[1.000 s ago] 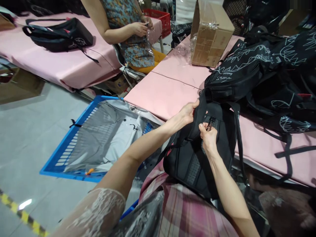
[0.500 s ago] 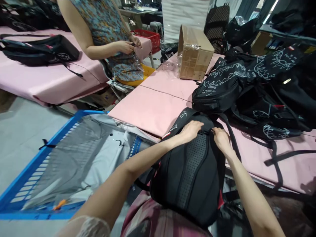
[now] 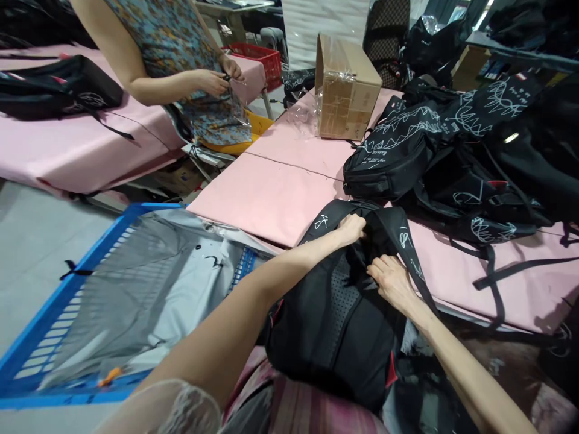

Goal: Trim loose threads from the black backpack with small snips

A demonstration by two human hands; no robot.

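Head view: backpack (image 3: 335, 325) on the lap, its top against the pink table (image 3: 280, 193) edge. Since half a second ago, the left hand (image 3: 351, 229) has closed on its top between the straps. The right hand (image 3: 392, 282) has dropped lower, fingers bent on the mesh back, grip unclear. A heap of black bags (image 3: 452, 150), number unclear, crowds the table. One cardboard box (image 3: 344, 90). One blue crate (image 3: 90, 253) to the left.

At lower centre, the left hand (image 3: 351, 228) and right hand (image 3: 391, 281) grip a black mesh-backed fabric backpack (image 3: 337, 325). It leans against the pink padded table (image 3: 280, 193), with a blue plastic crate (image 3: 54, 301) at lower left.
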